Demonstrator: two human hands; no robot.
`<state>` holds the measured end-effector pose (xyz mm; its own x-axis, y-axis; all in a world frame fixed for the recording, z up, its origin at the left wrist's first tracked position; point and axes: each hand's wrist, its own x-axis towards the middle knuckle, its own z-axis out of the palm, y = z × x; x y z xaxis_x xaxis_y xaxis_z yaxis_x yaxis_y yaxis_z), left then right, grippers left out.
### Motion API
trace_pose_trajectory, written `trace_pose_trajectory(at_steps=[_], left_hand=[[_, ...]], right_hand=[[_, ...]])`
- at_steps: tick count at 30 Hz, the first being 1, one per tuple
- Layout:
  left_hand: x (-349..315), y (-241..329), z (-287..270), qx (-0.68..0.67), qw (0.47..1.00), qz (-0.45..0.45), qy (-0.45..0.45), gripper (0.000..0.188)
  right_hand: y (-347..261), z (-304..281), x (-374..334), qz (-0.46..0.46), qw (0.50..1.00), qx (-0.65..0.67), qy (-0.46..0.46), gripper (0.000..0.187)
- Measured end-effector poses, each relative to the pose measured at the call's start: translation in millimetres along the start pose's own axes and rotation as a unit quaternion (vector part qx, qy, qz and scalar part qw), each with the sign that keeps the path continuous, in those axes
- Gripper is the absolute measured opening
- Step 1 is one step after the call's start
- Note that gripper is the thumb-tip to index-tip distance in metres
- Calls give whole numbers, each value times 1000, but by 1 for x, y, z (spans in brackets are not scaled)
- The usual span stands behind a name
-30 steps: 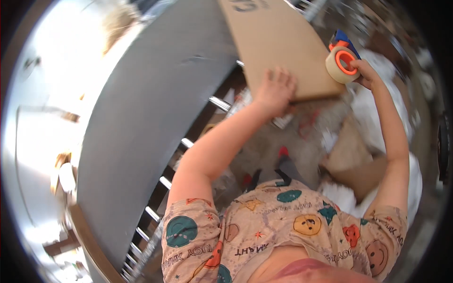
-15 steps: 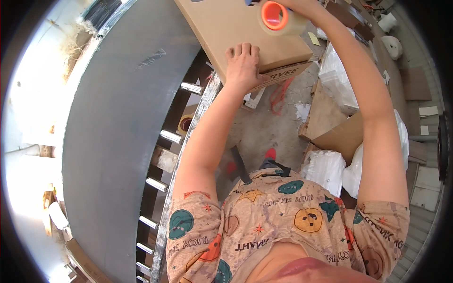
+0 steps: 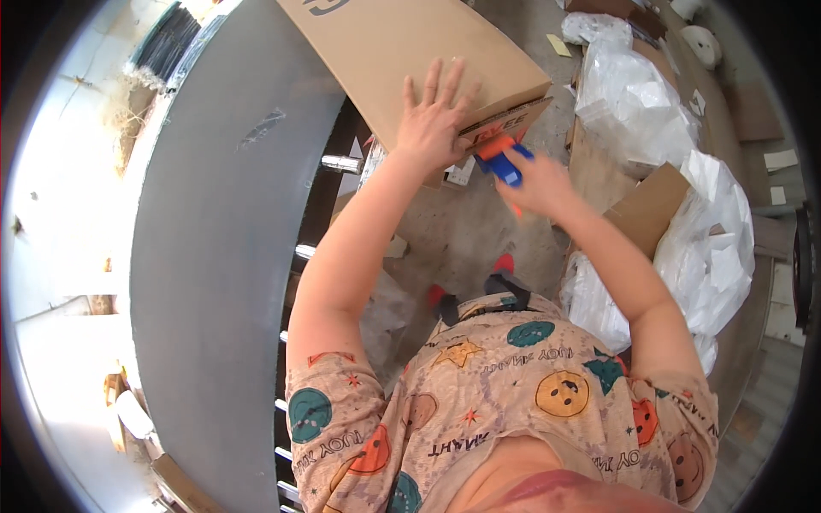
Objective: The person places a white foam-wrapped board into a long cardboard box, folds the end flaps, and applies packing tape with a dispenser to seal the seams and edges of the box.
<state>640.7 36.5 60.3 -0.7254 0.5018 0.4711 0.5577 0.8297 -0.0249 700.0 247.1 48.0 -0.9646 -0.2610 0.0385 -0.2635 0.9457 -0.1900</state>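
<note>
Change: right hand (image 3: 540, 184) has come from over the box top, half a second ago, down to the near end of the cardboard box (image 3: 419, 51), bringing the tape dispenser (image 3: 506, 169) with it. Reads as the work shifting from the top face to the near end face (image 3: 528, 121). Dispenser's orange head is at that face; blur, can't confirm contact or whether tape is down. Right fingers are wrapped round the dispenser, clamped on it; tape roll not clearly visible now. Left hand (image 3: 430, 128) was curled at the near edge, now opened out: fingers spread, laid on the box top by that edge, gripping nothing. Hands are apart, close to each other. Box sits far, about centre, at the right side of the grey bench (image 3: 218, 248); support under its near end is hidden.
</note>
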Motion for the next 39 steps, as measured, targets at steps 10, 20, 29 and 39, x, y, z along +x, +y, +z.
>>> trace_pose_trajectory(at_steps=[10,20,29,39], left_hand=[[46,2,4,-3,958,-125,-259,130],[-62,-26,-15,-440,702,-546,127,77],[-95,-44,-4,-639,479,-557,228,30],[-34,32,39,-667,422,-524,319,35]], right_hand=[[3,15,77,21,970,50,-238,57],[237,-20,60,201,530,797,-208,38],[184,-31,183,67,628,694,-347,38],[210,9,22,-102,849,494,157,41]])
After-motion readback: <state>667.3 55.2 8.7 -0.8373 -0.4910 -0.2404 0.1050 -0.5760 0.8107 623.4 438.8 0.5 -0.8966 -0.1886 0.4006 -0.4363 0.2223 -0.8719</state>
